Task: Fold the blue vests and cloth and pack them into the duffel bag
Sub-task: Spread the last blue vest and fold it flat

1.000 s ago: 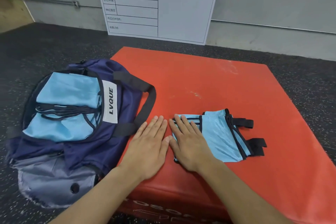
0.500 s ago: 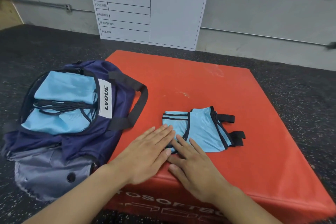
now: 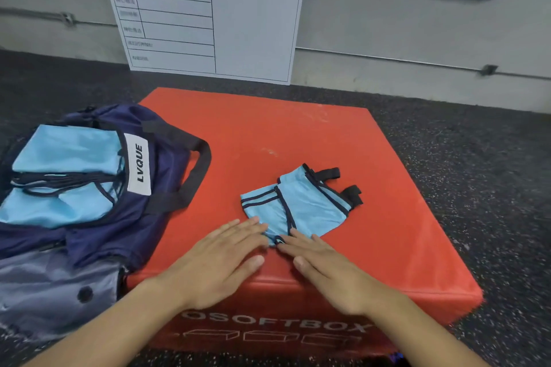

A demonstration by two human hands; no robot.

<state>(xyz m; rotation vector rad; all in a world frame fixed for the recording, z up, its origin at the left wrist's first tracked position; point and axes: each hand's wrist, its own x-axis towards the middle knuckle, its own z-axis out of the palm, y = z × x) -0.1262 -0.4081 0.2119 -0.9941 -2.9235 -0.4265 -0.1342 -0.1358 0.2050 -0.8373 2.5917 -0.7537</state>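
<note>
A folded light-blue vest (image 3: 301, 205) with dark trim and two black straps lies on the red soft box (image 3: 298, 134). My left hand (image 3: 220, 259) lies flat on the box, fingertips touching the vest's near left corner. My right hand (image 3: 325, 268) lies flat beside it, fingers straight, tips at the vest's near edge. The navy duffel bag (image 3: 98, 211) with a white LVQUE label sits open at the left, with folded light-blue cloth (image 3: 62, 176) inside it.
A black bag strap (image 3: 193, 176) drapes onto the box's left side. A white planning board (image 3: 208, 18) leans on the wall behind. Dark speckled floor (image 3: 465, 164) surrounds the box. The bag's grey end (image 3: 53, 292) lies near my left forearm.
Both hands have slid back toward me off the folded vest, so only the fingertips touch its near edge. The view has pulled back and tilted up.
</note>
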